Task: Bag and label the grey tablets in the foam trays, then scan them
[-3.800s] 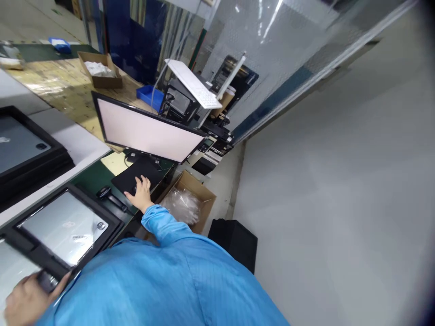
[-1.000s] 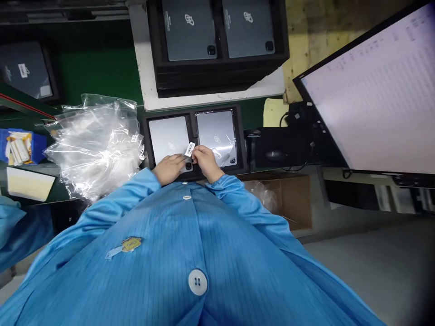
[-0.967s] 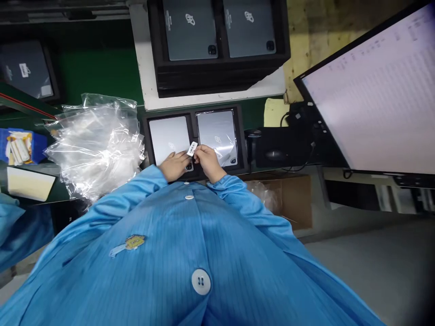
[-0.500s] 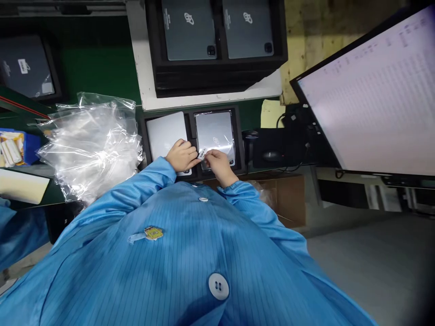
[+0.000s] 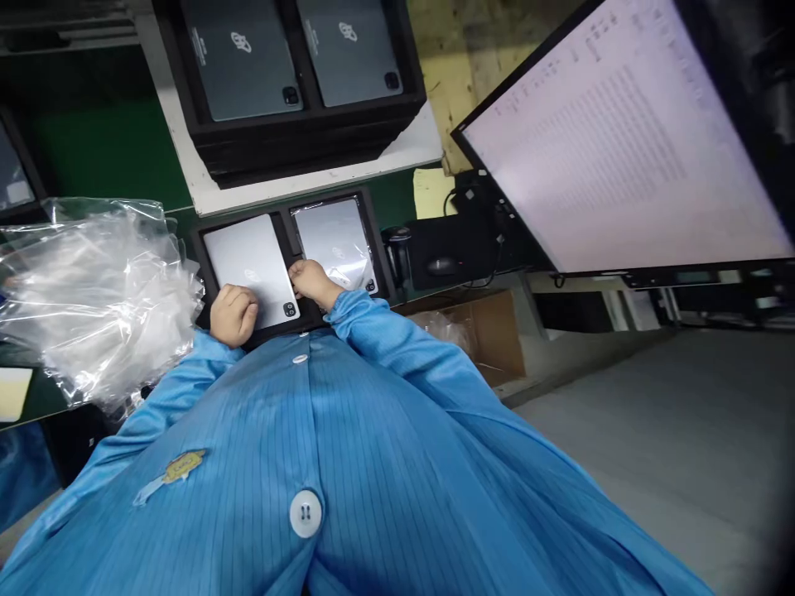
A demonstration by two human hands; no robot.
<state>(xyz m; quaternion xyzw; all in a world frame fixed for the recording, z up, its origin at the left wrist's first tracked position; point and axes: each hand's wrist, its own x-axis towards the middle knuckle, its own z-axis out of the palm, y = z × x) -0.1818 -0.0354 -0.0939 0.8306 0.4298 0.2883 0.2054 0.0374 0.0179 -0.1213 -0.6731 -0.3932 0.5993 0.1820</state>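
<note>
A black tray (image 5: 197, 245) at the table's near edge holds two silver tablets side by side. The left tablet (image 5: 248, 261) is bare and the right tablet (image 5: 335, 240) lies under clear film. My left hand (image 5: 233, 313) rests curled on the near left corner of the left tablet, and I see nothing in it. My right hand (image 5: 312, 280) lies with its fingertips down on the divider and the near left corner of the right tablet. The small white barcode label is out of sight; it may be hidden under my fingers.
A stack of black trays (image 5: 298, 136) with two grey tablets stands behind. A pile of clear plastic bags (image 5: 87, 290) lies to the left. On the right are a scanner (image 5: 397, 248), a mouse (image 5: 442, 266), a large lit monitor (image 5: 621, 141) and a cardboard box (image 5: 497, 331) below the table.
Both hands held a white barcode label over the tray; now it is out of sight. My left hand has drawn back to the left tablet's corner, and my right has dropped onto the right tablet.
</note>
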